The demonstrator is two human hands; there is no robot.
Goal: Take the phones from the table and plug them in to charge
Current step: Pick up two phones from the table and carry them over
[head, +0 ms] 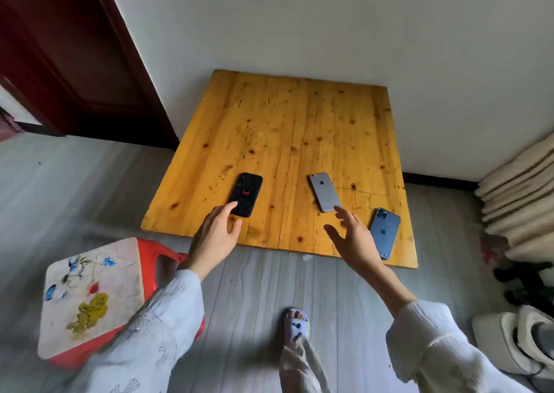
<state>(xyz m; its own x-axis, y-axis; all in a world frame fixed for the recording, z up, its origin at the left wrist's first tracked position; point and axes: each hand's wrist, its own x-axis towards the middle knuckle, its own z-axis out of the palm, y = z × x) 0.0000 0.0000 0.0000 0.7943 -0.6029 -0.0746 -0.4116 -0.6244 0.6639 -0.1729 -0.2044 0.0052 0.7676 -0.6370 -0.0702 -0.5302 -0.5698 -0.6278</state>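
Observation:
Three phones lie face down on a low wooden table [275, 128]. A black phone [246, 194] with a red mark is on the left, a grey phone [325, 192] in the middle, a blue phone [384, 232] near the front right corner. My left hand [216, 236] reaches over the front edge, fingers spread, its fingertips at the black phone's near end. My right hand [353, 239] is open with straight fingers, fingertips just short of the grey phone and beside the blue one. Neither hand holds anything.
A red plastic stool [96, 296] with a flowered top stands at the left front. A dark red door [69, 56] is at the back left. Folded cream bedding [521, 194] and shoes [521, 344] lie at the right. My slippered foot [296, 326] is on the grey floor.

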